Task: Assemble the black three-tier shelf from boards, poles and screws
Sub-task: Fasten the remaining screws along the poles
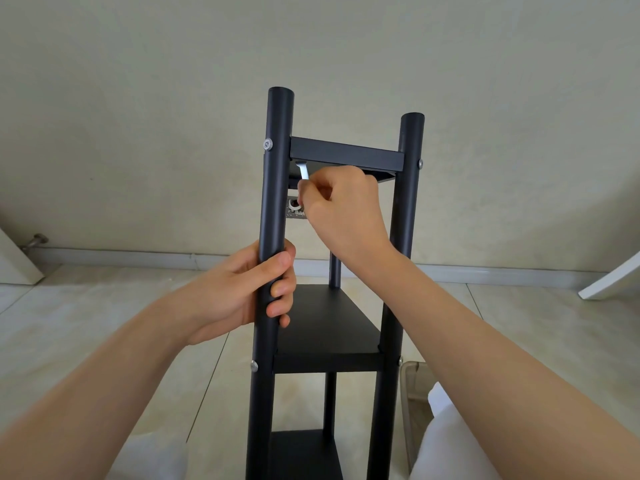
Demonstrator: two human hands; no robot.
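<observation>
A: So, the black shelf (329, 327) stands upright on the tiled floor (104, 313) in front of the wall (138, 98), with three boards fixed between its poles

B: And the hands?

A: The left hand (249, 289) is wrapped around the left front pole (273, 202), fingers curled right round it, between the top board (346, 154) and the middle board (329, 323). The right hand (343, 209) reaches in just under the top board and pinches a small silver hex key (304, 173) between thumb and fingertips

B: Where does the key point?

A: Up toward the underside of the top board, near the left front pole; its tip is hidden there

B: Any screws showing?

A: A silver screw (267, 144) sits in the left front pole level with the top board, and others show on the poles lower down
</observation>
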